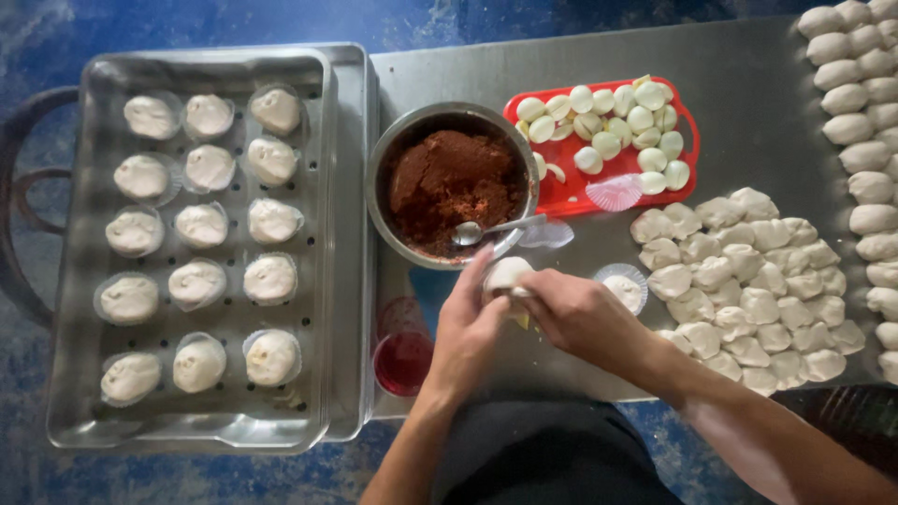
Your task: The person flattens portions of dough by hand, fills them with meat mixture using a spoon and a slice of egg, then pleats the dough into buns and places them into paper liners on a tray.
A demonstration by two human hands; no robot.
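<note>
White dough ball (506,275) pinched between both hands over steel table (748,122), just in front of bowl (379,182). Left hand (468,332) cupped under and around dough, fingers curled, closed on it. Right hand (575,313) gripping dough from other side, fingertips pressed at top edge, thumb hidden. Small yellowish bit visible below dough between hands, kind unclear.

Steel bowl holding reddish-brown paste (449,182), spoon (486,228) resting in it with handle over rim toward right. Red tray (561,196) behind bowl on right, piled with pale halved pieces (608,126), likely egg, not certain. Pink paper cup (615,192) at tray's front edge. Another paper cup with dough round (625,288) just right of hands. Clear paper liner (547,234) lying by spoon handle.

Heap of flattened dough pieces (739,281) on table at right, near right forearm. Row of dough lumps (865,131) along far right edge. Perforated steel tray (89,402) at left, fifteen finished buns (201,224) in paper cups, three columns by five rows. Red cup (402,360) near left wrist, at table front edge. Blue floor (234,23) around.
</note>
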